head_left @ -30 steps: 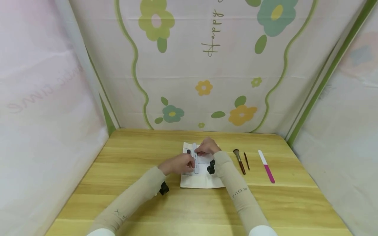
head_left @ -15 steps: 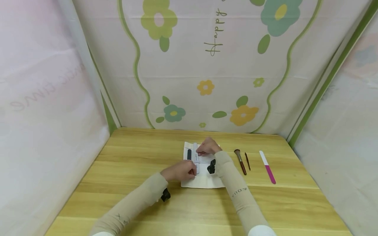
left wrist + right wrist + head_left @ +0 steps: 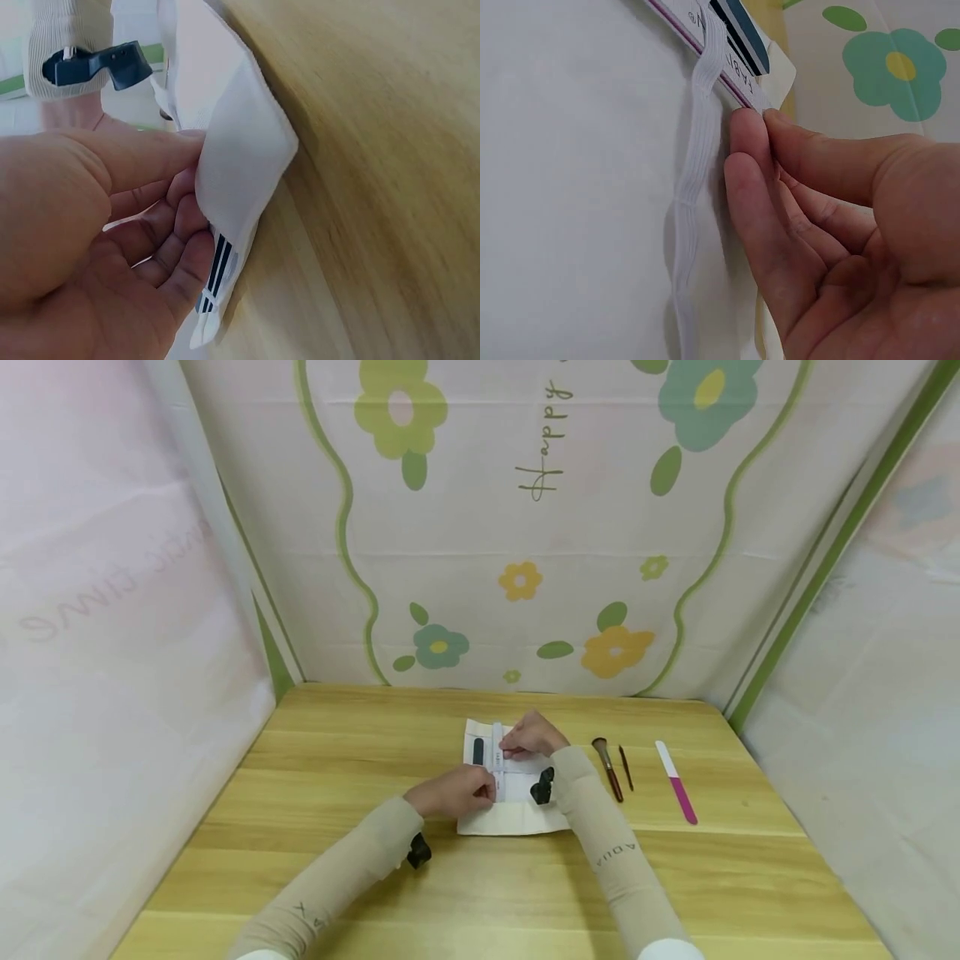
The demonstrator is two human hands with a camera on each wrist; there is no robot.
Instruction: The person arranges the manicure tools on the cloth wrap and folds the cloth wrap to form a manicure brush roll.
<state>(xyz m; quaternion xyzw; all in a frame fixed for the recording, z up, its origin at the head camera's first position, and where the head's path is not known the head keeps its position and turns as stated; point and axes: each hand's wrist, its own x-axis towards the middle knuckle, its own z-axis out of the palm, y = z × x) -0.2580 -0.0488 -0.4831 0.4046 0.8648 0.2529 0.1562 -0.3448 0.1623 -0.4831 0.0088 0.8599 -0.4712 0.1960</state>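
A white cloth pouch lies unfolded on the table. My left hand pinches its cloth flap between thumb and curled fingers. With thumb and fingertips my right hand grips the edge of a pale, lettered nail file, near its far end. In the right wrist view a white elastic band crosses over that lettered file. Left of it a dark file stands in the pouch; its lower part is hidden by my left hand.
Right of the pouch lie a brush, a thin dark tool and a white and pink file on the wooden table. Printed cloth hangs behind and at both sides.
My left hand has moved down from the pale file toward the pouch's near part, uncovering more of the dark file. My right hand stays at the pale file's far end.
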